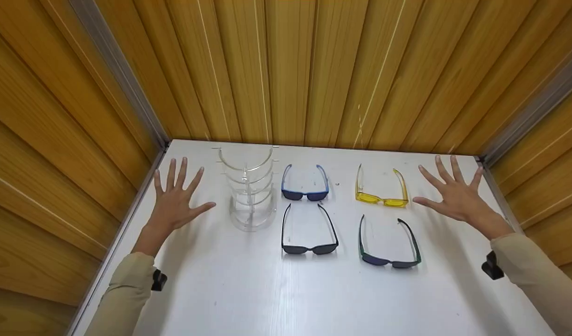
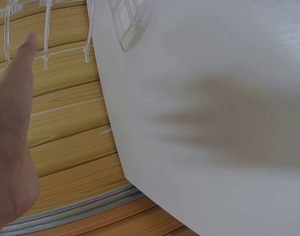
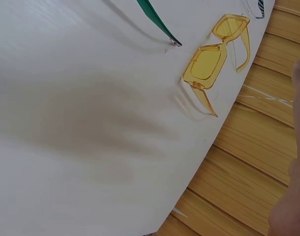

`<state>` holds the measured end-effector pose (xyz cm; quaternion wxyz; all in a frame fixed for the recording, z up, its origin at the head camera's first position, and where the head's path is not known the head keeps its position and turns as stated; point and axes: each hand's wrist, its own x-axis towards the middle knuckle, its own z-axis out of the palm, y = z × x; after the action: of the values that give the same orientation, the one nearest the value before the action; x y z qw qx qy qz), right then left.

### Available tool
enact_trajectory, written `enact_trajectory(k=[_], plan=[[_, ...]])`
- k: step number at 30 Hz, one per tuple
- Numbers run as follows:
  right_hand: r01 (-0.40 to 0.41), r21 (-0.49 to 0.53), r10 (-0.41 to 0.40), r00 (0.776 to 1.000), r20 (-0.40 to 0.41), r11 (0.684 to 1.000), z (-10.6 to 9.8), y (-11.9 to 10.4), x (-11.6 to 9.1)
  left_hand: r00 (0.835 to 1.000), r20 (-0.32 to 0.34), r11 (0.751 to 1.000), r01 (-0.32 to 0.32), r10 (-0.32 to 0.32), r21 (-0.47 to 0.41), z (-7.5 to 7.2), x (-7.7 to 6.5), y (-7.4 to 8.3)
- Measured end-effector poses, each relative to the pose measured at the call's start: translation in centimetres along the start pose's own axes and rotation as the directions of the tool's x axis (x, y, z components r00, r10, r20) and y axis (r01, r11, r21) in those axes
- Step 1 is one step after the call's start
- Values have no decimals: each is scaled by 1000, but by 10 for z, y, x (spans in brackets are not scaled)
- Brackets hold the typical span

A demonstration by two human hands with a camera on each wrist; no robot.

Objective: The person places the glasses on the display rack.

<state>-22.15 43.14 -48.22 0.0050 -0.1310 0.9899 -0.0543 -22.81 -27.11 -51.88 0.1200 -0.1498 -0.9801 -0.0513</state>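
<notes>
My left hand (image 1: 172, 205) is held above the table's left side, fingers spread and nothing in it. Closest to it stands a clear plastic eyewear display rack (image 1: 251, 221) with several curved tiers, none carrying glasses. On the right, my right hand (image 1: 456, 198) hovers with spread fingers beside the yellow glasses (image 1: 381, 200); it holds nothing. Blue-framed sunglasses (image 1: 305, 195) lie right of the rack, with black sunglasses (image 1: 310, 249) in front of them. Dark sunglasses with green temples (image 1: 390, 262) lie in front of the yellow pair. All the glasses have their temples unfolded, pointing toward the back.
The white table (image 1: 276, 298) meets a wood-patterned wall (image 1: 290, 70) at the back, with similar panels on both sides. Metal strips run along the corners. A small black device (image 1: 159, 280) sits at the left sleeve, another black device (image 1: 492, 266) at the right.
</notes>
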Motion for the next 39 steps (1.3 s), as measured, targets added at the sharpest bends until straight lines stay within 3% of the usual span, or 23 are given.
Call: enact_trajectory(k=[18, 28, 32, 39], plan=[[9, -29, -10, 999, -36, 1000, -22, -1, -2, 999, -38, 1000, -7, 6, -30, -14, 0, 4], [16, -40, -19, 998, -65, 999, -2, -6, -14, 998, -64, 998, -23, 20, -55, -12, -8, 5], [16, -25, -18, 998, -59, 1000, 6, -9, -22, 996, -87, 999, -34, 31, -24, -12, -12, 6], [-12, -14, 11, 999, -44, 1000, 9, -4, -36, 996, -70, 998, -56, 53, -37, -12, -15, 13]])
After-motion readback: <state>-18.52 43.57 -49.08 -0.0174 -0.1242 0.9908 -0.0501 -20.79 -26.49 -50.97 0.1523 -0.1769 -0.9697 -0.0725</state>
